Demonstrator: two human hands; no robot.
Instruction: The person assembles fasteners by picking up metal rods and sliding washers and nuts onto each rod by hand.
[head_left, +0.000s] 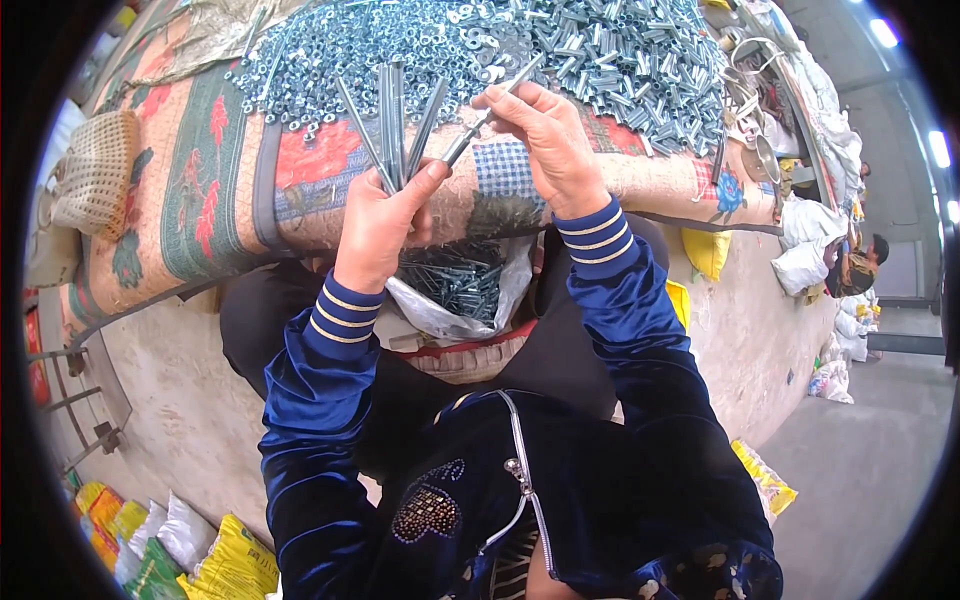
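My left hand (378,222) is closed round several long metal bolts (392,125) that fan upward from the fingers. One dark metal sleeve (457,150) leans out to the right beside its thumb. My right hand (553,150) pinches a slim metal rod (525,74), slanted up to the right. The rod's lower end meets the sleeve; whether it sits inside cannot be made out. Beyond my hands lie a heap of small nuts (330,60), some flat washers (500,55) and a heap of short metal sleeves (630,65).
A patterned cloth (185,190) covers the work surface. Between my knees stands a pale plastic bag (420,310) of dark bolts (465,280). A woven basket (95,175) is at the left, yellow sacks (232,560) at lower left. Another person (858,268) is far right.
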